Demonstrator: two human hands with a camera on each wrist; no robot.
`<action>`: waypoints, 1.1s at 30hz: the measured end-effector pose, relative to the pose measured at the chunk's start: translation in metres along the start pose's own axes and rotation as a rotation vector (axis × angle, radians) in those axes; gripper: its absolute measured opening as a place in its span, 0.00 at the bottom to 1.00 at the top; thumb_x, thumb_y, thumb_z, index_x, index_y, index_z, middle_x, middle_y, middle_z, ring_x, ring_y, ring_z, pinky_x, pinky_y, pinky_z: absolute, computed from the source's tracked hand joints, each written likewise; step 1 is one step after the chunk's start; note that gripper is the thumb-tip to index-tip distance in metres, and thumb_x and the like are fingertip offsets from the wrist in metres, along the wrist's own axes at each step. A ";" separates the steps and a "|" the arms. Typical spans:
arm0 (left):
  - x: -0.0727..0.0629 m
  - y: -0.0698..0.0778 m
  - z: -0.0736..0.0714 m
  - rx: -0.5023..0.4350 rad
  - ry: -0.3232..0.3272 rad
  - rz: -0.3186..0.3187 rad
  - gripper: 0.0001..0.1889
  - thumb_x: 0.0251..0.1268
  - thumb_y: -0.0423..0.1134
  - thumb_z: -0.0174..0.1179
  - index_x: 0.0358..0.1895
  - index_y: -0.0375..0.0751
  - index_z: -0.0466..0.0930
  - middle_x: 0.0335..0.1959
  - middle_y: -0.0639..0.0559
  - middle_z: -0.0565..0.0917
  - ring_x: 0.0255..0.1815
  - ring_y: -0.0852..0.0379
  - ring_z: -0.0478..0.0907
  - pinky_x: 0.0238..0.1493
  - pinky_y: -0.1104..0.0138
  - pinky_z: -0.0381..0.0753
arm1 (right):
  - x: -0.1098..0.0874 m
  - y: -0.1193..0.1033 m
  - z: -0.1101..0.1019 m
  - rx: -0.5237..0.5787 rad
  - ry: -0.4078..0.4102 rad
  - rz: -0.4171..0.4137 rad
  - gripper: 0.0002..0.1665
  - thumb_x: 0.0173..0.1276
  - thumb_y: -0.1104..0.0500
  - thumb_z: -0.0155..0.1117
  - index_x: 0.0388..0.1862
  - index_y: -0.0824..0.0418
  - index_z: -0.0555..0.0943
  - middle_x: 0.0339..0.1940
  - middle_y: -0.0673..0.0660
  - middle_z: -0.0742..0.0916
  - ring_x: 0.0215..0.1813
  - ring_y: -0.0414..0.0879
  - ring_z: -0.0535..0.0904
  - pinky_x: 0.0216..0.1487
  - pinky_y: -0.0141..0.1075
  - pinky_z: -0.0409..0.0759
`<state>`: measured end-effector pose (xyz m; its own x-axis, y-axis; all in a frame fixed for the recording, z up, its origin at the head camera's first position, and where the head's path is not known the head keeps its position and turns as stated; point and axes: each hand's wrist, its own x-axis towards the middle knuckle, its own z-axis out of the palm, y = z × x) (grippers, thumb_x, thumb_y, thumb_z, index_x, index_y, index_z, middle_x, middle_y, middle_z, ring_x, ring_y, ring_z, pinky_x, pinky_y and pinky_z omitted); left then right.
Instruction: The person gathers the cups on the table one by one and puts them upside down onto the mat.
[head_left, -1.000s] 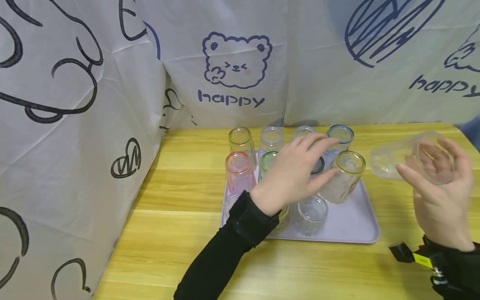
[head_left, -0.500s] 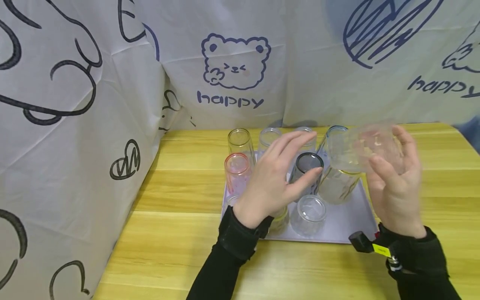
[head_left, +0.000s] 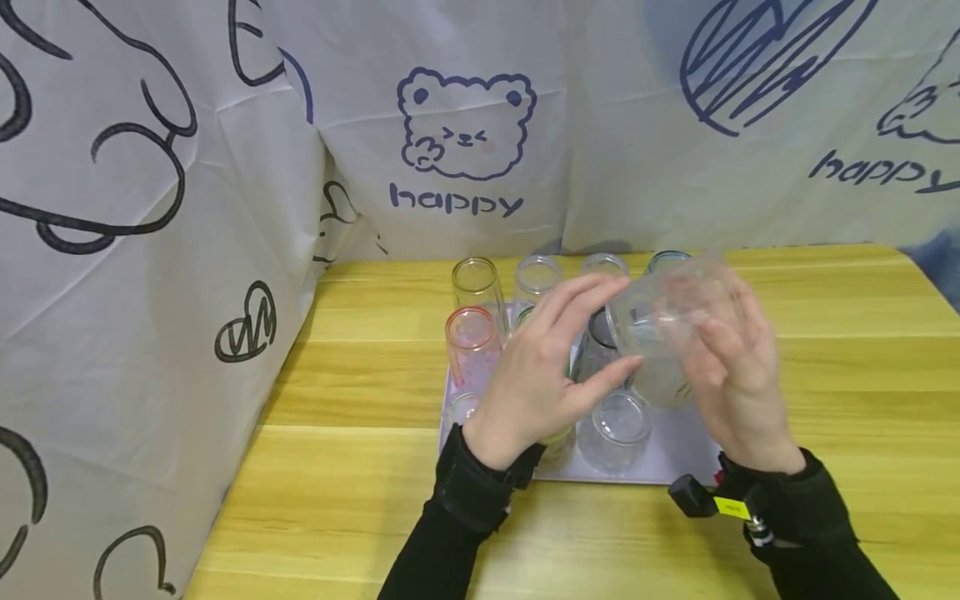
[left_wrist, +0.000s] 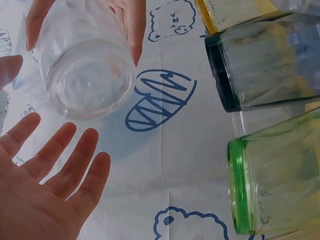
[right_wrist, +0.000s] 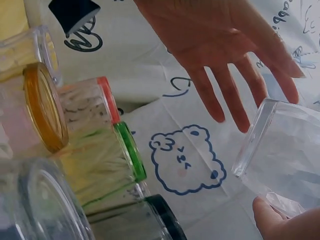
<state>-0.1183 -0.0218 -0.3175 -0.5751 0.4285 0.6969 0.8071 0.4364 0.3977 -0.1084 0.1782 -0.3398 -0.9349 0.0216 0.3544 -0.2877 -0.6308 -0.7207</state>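
Note:
Above the tray, my right hand (head_left: 738, 375) grips a clear glass tumbler (head_left: 660, 308), tilted so that its thick round end points left. My left hand (head_left: 543, 375) is held close to that end with fingers spread and thumb apart. In the left wrist view, a gap separates these fingertips from the tumbler (left_wrist: 90, 80). The right wrist view shows the tumbler (right_wrist: 285, 150) with my right thumb (right_wrist: 280, 220) along its side. Below both hands stand a dark-tinted glass (head_left: 596, 358) and a clear glass (head_left: 615, 433), partly covered from view by the hands.
A pale purple tray (head_left: 678, 454) carries several glasses in rows, among them a red-rimmed glass (head_left: 472, 350) and a blue-rimmed glass (head_left: 667, 260). A green-edged glass (left_wrist: 240, 187) shows by the left wrist. A printed cloth (head_left: 465, 50) hangs behind the wooden table (head_left: 337, 467).
My right hand has brought the tumbler leftward from beyond the tray's right side, tilting it over the glasses. My left hand has drawn back slightly to the left.

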 end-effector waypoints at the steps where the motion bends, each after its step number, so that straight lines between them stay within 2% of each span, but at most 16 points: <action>1: 0.000 0.000 0.001 -0.001 -0.002 0.006 0.35 0.63 0.48 0.70 0.71 0.44 0.68 0.67 0.47 0.76 0.70 0.57 0.73 0.74 0.72 0.68 | -0.001 0.001 0.000 -0.002 -0.017 0.010 0.32 0.69 0.67 0.60 0.72 0.62 0.66 0.61 0.58 0.80 0.62 0.50 0.78 0.68 0.39 0.79; 6: 0.000 0.001 0.004 0.008 -0.012 0.023 0.36 0.61 0.49 0.71 0.71 0.44 0.68 0.68 0.45 0.74 0.71 0.55 0.72 0.76 0.71 0.66 | -0.002 0.005 0.003 0.007 -0.088 0.065 0.31 0.71 0.62 0.59 0.71 0.63 0.65 0.63 0.57 0.78 0.63 0.49 0.76 0.67 0.38 0.79; 11: 0.000 0.000 0.006 -0.002 -0.013 0.025 0.36 0.60 0.49 0.72 0.70 0.44 0.68 0.68 0.43 0.74 0.71 0.54 0.72 0.75 0.72 0.67 | -0.003 0.011 0.004 0.045 -0.084 0.123 0.33 0.71 0.57 0.62 0.71 0.60 0.65 0.63 0.56 0.77 0.62 0.48 0.77 0.67 0.38 0.79; 16: 0.000 -0.002 0.008 -0.005 -0.019 0.033 0.36 0.60 0.49 0.72 0.70 0.45 0.69 0.68 0.43 0.74 0.71 0.54 0.72 0.73 0.72 0.69 | -0.004 0.014 0.004 0.106 -0.108 0.138 0.30 0.71 0.56 0.63 0.68 0.58 0.66 0.61 0.53 0.78 0.61 0.46 0.77 0.69 0.40 0.77; 22: 0.000 -0.003 0.011 -0.017 -0.030 0.020 0.36 0.59 0.50 0.72 0.70 0.46 0.70 0.69 0.43 0.73 0.70 0.54 0.73 0.70 0.73 0.72 | -0.006 0.014 0.006 0.144 -0.186 0.165 0.27 0.75 0.54 0.56 0.69 0.56 0.64 0.64 0.53 0.77 0.67 0.47 0.77 0.74 0.44 0.73; 29: 0.000 -0.006 0.016 -0.047 -0.019 0.034 0.38 0.56 0.48 0.75 0.69 0.45 0.69 0.70 0.42 0.70 0.72 0.53 0.71 0.71 0.73 0.70 | -0.008 0.015 0.003 0.188 -0.224 0.197 0.16 0.79 0.55 0.51 0.61 0.55 0.73 0.61 0.51 0.83 0.66 0.46 0.79 0.70 0.41 0.75; 33: 0.000 -0.007 0.019 -0.064 -0.010 0.038 0.38 0.55 0.47 0.76 0.68 0.44 0.69 0.70 0.41 0.70 0.73 0.51 0.70 0.73 0.73 0.69 | -0.008 0.016 0.004 0.096 -0.192 0.200 0.15 0.79 0.51 0.53 0.60 0.51 0.73 0.59 0.48 0.83 0.62 0.43 0.80 0.67 0.39 0.77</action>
<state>-0.1261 -0.0093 -0.3318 -0.5447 0.4520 0.7064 0.8352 0.3681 0.4085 -0.1044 0.1654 -0.3519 -0.9120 -0.2522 0.3235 -0.0716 -0.6785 -0.7311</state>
